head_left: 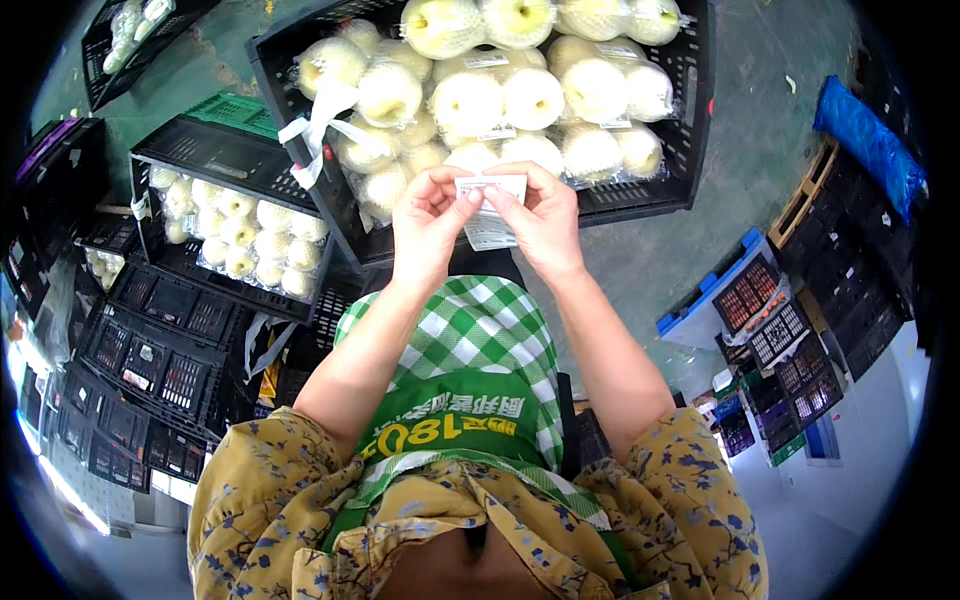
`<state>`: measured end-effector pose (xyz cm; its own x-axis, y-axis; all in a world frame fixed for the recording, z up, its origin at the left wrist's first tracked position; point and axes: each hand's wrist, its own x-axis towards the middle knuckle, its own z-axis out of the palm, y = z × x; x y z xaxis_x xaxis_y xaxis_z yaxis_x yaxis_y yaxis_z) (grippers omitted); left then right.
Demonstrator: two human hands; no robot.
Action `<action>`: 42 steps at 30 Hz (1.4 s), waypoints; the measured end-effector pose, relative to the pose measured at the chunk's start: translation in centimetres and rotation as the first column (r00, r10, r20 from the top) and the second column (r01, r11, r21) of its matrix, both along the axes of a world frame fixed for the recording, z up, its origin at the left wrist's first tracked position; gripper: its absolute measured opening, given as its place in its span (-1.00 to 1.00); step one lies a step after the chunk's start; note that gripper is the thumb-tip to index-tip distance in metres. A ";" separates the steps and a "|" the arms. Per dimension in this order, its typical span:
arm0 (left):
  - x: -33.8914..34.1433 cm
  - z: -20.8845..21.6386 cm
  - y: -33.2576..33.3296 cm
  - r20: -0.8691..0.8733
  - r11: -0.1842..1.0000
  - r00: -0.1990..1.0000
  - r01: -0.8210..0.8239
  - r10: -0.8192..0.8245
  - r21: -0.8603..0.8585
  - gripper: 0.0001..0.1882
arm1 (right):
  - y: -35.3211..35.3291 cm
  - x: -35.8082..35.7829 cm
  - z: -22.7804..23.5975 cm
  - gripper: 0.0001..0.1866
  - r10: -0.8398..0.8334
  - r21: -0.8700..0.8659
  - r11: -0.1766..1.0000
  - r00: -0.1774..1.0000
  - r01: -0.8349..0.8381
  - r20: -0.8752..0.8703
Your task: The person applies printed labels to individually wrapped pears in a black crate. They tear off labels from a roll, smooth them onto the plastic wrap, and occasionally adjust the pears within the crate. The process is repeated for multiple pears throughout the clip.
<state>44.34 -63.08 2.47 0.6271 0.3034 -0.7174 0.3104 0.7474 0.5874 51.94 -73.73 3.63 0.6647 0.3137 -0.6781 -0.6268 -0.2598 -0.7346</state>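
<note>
Both hands are raised in front of me, close together over the near edge of a black plastic crate. Between them is a strip of white printed labels, its lower end hanging down. My left hand pinches the strip's left side with thumb and fingers. From the other side, my right hand pinches it the same way. In the crate lie several clear-wrapped packs of pale yellow round fruit in white foam nets. Some packs carry a small white label.
To the left, another black crate holds similar fruit packs. Stacked black crates stand farther left. White plastic strips hang at the main crate's left corner. At right are a blue bag and more dark crates.
</note>
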 end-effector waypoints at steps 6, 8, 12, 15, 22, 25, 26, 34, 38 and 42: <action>-0.6 1.8 0.5 -0.060 0.993 0.998 -0.040 0.034 -0.111 -0.86 | 1.0 1.0 1.8 -0.79 0.263 -0.180 0.959 0.921 -0.218 0.286; -1.4 1.4 0.4 0.000 0.998 1.000 -0.021 0.021 -0.066 -0.89 | 1.1 1.2 2.3 -0.73 0.327 -0.247 0.935 0.886 -0.254 0.328; -1.2 1.8 0.4 0.018 0.993 0.993 -0.113 0.114 -0.046 -0.91 | 1.2 1.2 1.6 -0.66 0.251 -0.128 0.966 0.935 -0.225 0.251; -0.9 1.8 0.9 0.003 0.987 0.989 -0.146 0.146 -0.067 -0.90 | 1.7 1.2 1.5 -0.63 0.207 -0.030 0.978 0.953 -0.205 0.223; -0.5 2.1 1.7 0.013 0.981 0.988 -0.157 0.157 0.116 -0.86 | 2.2 1.4 1.6 -0.70 0.423 -0.226 0.903 0.840 -0.364 0.338; -0.2 2.1 2.7 0.009 0.961 0.992 -0.125 0.127 0.247 -0.82 | 2.2 1.4 1.1 -0.72 0.384 -0.084 0.923 0.890 -0.375 0.245; 0.0 2.1 3.5 -0.020 0.941 1.000 -0.012 0.020 0.338 -0.78 | 2.3 1.4 1.1 -0.72 0.368 -0.029 0.928 0.906 -0.370 0.211; 7.0 -8.0 16.5 -0.429 -0.171 0.761 0.398 -0.487 0.901 -0.74 | 6.4 4.7 -0.9 -0.82 -0.044 0.173 0.978 0.922 0.119 -0.384; 8.3 -13.4 19.8 -0.661 -0.283 0.494 0.637 -0.564 0.717 -0.68 | 11.8 5.6 -3.9 -0.83 -0.191 0.042 0.940 0.621 0.339 -0.760; 8.4 -14.5 20.2 -0.660 -0.173 0.466 0.725 -0.590 0.667 -0.72 | 14.9 4.3 -10.9 -0.83 -0.392 -0.069 0.849 0.536 0.525 -0.748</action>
